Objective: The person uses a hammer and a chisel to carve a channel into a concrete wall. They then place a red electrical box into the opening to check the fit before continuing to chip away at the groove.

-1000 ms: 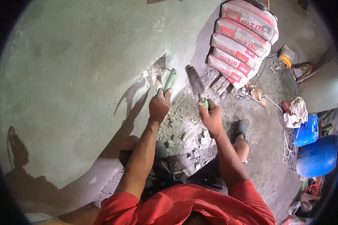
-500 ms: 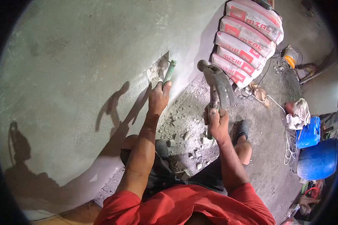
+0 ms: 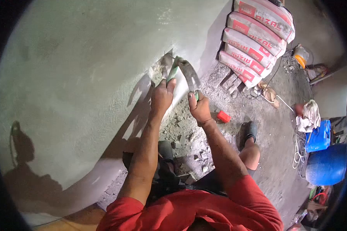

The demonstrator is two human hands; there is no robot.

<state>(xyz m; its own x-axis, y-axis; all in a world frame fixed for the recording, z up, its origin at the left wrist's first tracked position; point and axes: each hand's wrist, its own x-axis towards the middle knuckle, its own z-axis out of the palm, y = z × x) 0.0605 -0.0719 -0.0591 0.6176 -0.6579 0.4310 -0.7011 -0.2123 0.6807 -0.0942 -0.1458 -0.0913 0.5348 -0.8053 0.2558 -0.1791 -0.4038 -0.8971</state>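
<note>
My left hand (image 3: 162,97) is closed round a chisel (image 3: 172,71) with a green shaft. It points into a broken-out hole (image 3: 157,72) in the grey plastered wall (image 3: 81,69); its tip is hard to make out. A claw hammer (image 3: 190,74) is gripped by the handle in my right hand (image 3: 200,109). The hammer's head is at the outer end of the chisel, seemingly touching it. Below the hole, broken rubble (image 3: 179,136) covers the floor between my feet.
Stacked red-and-white cement bags (image 3: 254,42) stand by the wall, with concrete pieces (image 3: 231,83) beneath. A red block (image 3: 223,116) lies beyond my right wrist. At right are a blue drum (image 3: 325,165), a blue jerrycan (image 3: 318,136), a white cloth (image 3: 309,115) and a white cable (image 3: 295,154).
My right hand has swung the hammer leftward to the chisel's end, uncovering the red block on the floor. My left hand keeps the chisel at the hole.
</note>
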